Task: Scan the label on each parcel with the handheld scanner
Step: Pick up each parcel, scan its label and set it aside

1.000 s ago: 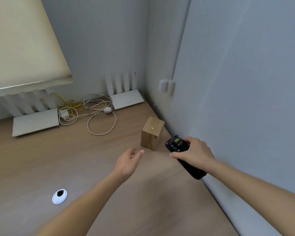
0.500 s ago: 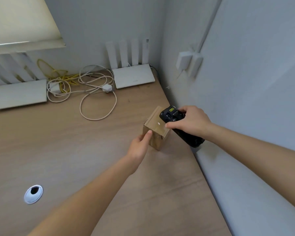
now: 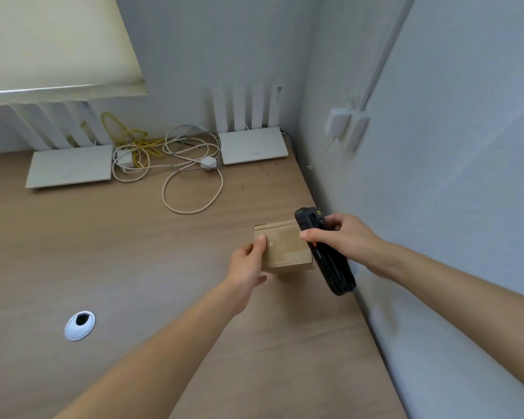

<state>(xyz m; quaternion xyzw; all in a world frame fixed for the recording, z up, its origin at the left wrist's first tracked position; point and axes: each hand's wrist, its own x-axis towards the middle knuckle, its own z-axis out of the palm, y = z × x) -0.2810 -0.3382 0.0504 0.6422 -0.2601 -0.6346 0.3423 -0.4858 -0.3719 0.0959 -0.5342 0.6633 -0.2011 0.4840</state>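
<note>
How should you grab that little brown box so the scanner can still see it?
Grip the cardboard box by its left edge, as the left hand does, thumb on top. That probably leaves the broad top face bare for the scanner in the right hand.

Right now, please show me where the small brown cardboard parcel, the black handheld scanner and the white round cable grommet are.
small brown cardboard parcel (image 3: pixel 286 247): head view, on its top face.
black handheld scanner (image 3: pixel 330 264): head view, on its body.
white round cable grommet (image 3: pixel 73 332): head view, on its rim.
</note>
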